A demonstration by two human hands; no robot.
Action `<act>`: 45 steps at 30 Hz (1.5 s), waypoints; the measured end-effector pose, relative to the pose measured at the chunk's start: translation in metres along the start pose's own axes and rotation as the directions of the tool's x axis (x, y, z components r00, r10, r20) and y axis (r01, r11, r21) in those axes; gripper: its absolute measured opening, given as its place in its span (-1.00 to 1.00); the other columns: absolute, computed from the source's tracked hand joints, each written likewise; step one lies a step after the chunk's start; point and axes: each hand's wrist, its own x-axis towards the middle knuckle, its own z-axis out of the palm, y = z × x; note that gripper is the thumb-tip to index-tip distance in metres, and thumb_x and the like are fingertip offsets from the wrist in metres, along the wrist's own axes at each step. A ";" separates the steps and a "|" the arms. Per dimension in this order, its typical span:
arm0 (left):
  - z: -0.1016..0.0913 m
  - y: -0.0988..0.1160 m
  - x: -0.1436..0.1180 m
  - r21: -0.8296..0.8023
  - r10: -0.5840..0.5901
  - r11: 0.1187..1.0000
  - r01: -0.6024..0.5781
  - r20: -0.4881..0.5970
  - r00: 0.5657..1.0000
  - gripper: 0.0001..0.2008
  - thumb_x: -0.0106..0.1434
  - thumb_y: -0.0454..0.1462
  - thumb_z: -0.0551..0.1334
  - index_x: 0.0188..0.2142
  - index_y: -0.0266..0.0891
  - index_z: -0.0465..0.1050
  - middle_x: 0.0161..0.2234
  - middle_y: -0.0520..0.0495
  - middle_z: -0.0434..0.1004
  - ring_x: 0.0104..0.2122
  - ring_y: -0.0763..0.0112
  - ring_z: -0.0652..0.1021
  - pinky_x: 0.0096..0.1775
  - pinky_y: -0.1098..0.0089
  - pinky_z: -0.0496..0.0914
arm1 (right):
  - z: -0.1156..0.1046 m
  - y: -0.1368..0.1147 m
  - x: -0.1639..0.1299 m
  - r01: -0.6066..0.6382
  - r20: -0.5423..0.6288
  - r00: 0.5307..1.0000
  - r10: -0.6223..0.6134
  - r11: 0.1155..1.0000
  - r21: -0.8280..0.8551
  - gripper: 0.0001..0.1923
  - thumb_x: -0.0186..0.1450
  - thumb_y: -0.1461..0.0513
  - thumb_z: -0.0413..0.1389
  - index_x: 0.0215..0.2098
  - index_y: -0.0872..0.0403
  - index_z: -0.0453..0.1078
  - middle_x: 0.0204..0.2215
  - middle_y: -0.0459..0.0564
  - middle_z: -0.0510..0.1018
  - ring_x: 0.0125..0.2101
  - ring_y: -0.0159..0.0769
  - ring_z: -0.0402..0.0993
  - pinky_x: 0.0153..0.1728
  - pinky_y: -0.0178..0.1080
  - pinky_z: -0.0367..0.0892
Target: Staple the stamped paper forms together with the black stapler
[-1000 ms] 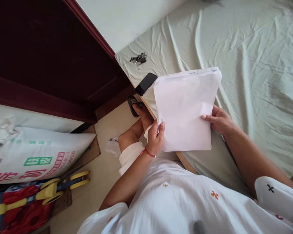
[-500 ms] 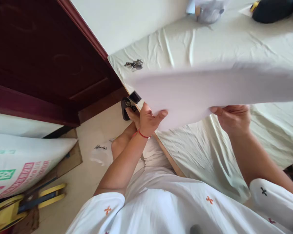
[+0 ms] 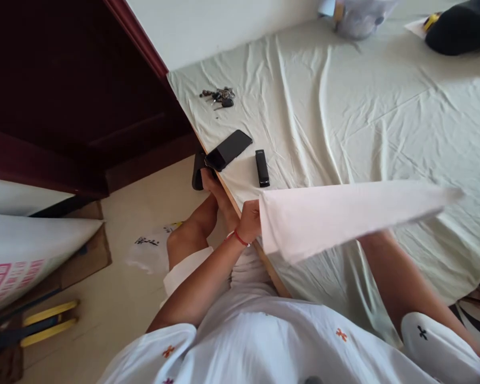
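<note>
Left hand [image 3: 248, 220] pinched the paper [image 3: 344, 213] by its near corner, keeping it flat above the bed [image 3: 344, 106]; right hand hidden beneath, fingers can't tell. Phone [image 3: 228, 150] nearby.

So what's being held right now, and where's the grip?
A white sheet of paper. The left hand grips its near-left edge; the right hand is hidden beneath the sheet, so its hold cannot be told.

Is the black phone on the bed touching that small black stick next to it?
Apart. The head view shows bare sheet between the phone and the small black stick on the bed.
</note>
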 end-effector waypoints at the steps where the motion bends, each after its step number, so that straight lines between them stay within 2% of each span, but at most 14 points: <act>1: 0.004 0.001 -0.006 -0.012 0.007 1.000 -0.007 -0.011 1.000 -0.53 0.16 0.18 0.38 -0.46 -0.18 0.55 -0.47 -0.03 0.59 -0.30 0.15 0.61 -0.22 0.19 0.55 | 0.003 0.006 0.001 -0.049 -0.001 0.999 0.050 0.998 0.044 -0.49 0.03 -0.22 0.39 -0.30 -0.04 0.59 -0.33 0.02 0.70 -0.24 -0.02 0.67 -0.24 -0.05 0.58; 5: 0.016 -0.001 -0.030 -0.024 0.005 1.000 -0.007 -0.072 0.997 -0.52 0.34 0.13 0.28 -0.06 -0.23 0.57 -0.07 -0.15 0.70 -0.03 0.16 0.63 0.03 0.25 0.50 | 0.008 0.028 -0.007 -0.322 0.055 0.946 0.318 0.918 0.230 -0.45 0.01 -0.05 0.50 -0.13 0.02 0.59 -0.16 0.06 0.71 -0.20 -0.05 0.68 -0.21 -0.09 0.61; 8: 0.019 -0.005 -0.041 0.045 -0.038 0.998 0.039 -0.026 0.999 -0.51 0.42 0.09 0.21 0.02 -0.26 0.55 -0.05 -0.18 0.70 -0.06 0.16 0.64 0.01 0.26 0.48 | 0.004 0.042 -0.019 -0.392 0.098 0.920 0.380 0.897 0.204 -0.53 0.07 -0.04 0.49 -0.18 0.05 0.61 -0.22 0.06 0.72 -0.32 -0.14 0.67 -0.32 -0.18 0.61; 10: 0.017 -0.006 -0.042 0.020 -0.075 0.997 0.075 0.020 0.997 -0.51 0.39 0.09 0.24 0.01 -0.27 0.57 -0.06 -0.19 0.71 -0.08 0.14 0.64 -0.02 0.24 0.49 | -0.002 0.047 -0.025 -0.392 0.105 0.920 0.378 0.896 0.210 -0.57 0.09 -0.02 0.49 -0.19 0.04 0.63 -0.21 0.05 0.72 -0.31 -0.16 0.67 -0.30 -0.20 0.62; 13: 0.011 -0.002 -0.034 -0.216 -0.152 0.960 0.175 0.120 0.981 -0.51 0.28 0.04 0.39 0.03 -0.25 0.57 -0.02 -0.18 0.70 -0.04 0.11 0.65 0.00 0.22 0.50 | -0.012 0.044 -0.027 -0.392 0.139 0.919 0.369 0.889 0.237 -0.54 0.09 0.02 0.49 -0.11 0.03 0.63 -0.13 0.04 0.72 -0.20 -0.12 0.68 -0.21 -0.18 0.63; 15: 0.007 0.005 -0.025 -0.401 -0.199 0.883 0.244 0.151 0.968 -0.50 0.19 -0.01 0.47 0.02 -0.24 0.58 0.00 -0.19 0.69 0.02 0.06 0.64 0.09 0.16 0.49 | -0.019 0.038 -0.025 -0.420 0.212 0.901 0.379 0.884 0.206 -0.53 0.10 0.05 0.49 -0.08 0.04 0.62 -0.12 0.05 0.72 -0.19 -0.10 0.69 -0.21 -0.18 0.64; 20: 0.003 0.025 -0.007 -0.624 -0.362 0.692 0.364 0.137 0.922 -0.40 -0.02 -0.12 0.56 0.00 -0.29 0.60 -0.02 -0.25 0.70 0.12 -0.15 0.60 0.21 -0.03 0.43 | -0.022 0.024 -0.020 -0.554 0.405 0.779 0.480 0.829 0.083 -0.58 0.12 0.04 0.48 -0.15 0.09 0.63 -0.24 0.06 0.72 -0.34 -0.12 0.69 -0.34 -0.18 0.63; 22: 0.003 0.032 -0.002 -0.669 -0.327 0.664 0.333 0.140 0.935 -0.33 -0.02 -0.13 0.54 0.10 -0.24 0.55 0.05 -0.24 0.67 0.17 -0.18 0.57 0.25 -0.08 0.41 | -0.016 0.024 -0.021 -0.594 0.415 0.753 0.510 0.798 0.098 -0.57 0.08 0.05 0.51 -0.18 0.10 0.63 -0.28 0.05 0.72 -0.38 -0.15 0.68 -0.36 -0.20 0.62; 24: 0.003 0.037 0.004 -0.710 -0.222 0.661 0.243 0.124 0.967 -0.27 -0.01 -0.13 0.50 0.18 -0.16 0.49 0.17 -0.19 0.60 0.22 -0.16 0.52 0.28 -0.09 0.37 | -0.009 0.028 -0.023 -0.630 0.402 0.740 0.540 0.765 0.132 -0.55 0.01 0.05 0.53 -0.23 0.10 0.62 -0.33 0.03 0.72 -0.44 -0.20 0.65 -0.40 -0.24 0.60; 28: 0.003 0.040 0.017 -0.738 -0.076 0.663 0.124 0.099 0.992 -0.33 0.01 -0.16 0.46 0.15 -0.09 0.46 0.30 -0.14 0.46 0.29 -0.14 0.45 0.29 -0.08 0.34 | 0.000 0.041 -0.025 -0.678 0.416 0.698 0.584 0.726 0.118 -0.51 0.01 -0.04 0.52 -0.30 0.13 0.61 -0.37 0.08 0.71 -0.47 -0.20 0.64 -0.44 -0.24 0.58; 33: 0.004 0.033 0.023 -0.675 -0.105 0.725 0.138 0.089 0.990 -0.56 0.02 -0.17 0.48 -0.12 -0.12 0.43 0.27 -0.11 0.47 0.22 -0.08 0.49 0.16 -0.02 0.43 | 0.004 0.044 -0.022 -0.595 0.303 0.792 0.530 0.781 0.190 -0.51 0.02 -0.04 0.51 -0.23 0.08 0.59 -0.36 0.03 0.71 -0.48 -0.24 0.62 -0.47 -0.30 0.54; 37: -0.003 0.023 0.023 -0.579 -0.167 0.797 0.171 0.061 0.984 -0.58 0.05 -0.19 0.51 -0.13 -0.15 0.44 0.17 -0.15 0.55 0.16 0.03 0.54 0.12 0.11 0.44 | 0.003 0.038 -0.021 -0.557 0.277 0.818 0.504 0.814 0.163 -0.53 0.05 -0.06 0.48 -0.27 0.08 0.58 -0.44 0.01 0.68 -0.54 -0.29 0.56 -0.55 -0.33 0.47; 42: -0.035 0.025 0.032 -0.371 -0.127 0.915 0.161 0.116 0.985 -0.45 0.13 -0.15 0.52 0.09 -0.15 0.47 0.11 -0.20 0.61 0.08 0.12 0.59 0.08 0.21 0.44 | -0.012 0.026 -0.010 -0.417 0.335 0.857 0.391 0.909 0.008 -0.52 0.15 -0.11 0.41 -0.19 0.07 0.58 -0.38 0.03 0.69 -0.49 -0.20 0.60 -0.50 -0.24 0.51; 45: -0.057 0.049 0.043 -0.086 -0.094 0.989 0.121 0.275 0.957 -0.52 0.14 -0.11 0.52 0.02 -0.21 0.56 -0.04 -0.19 0.66 -0.03 0.17 0.63 0.00 0.27 0.48 | -0.023 0.010 0.004 -0.266 0.397 0.865 0.307 0.951 -0.155 -0.52 0.20 -0.14 0.36 -0.21 0.08 0.59 -0.35 0.04 0.69 -0.45 -0.15 0.61 -0.50 -0.23 0.50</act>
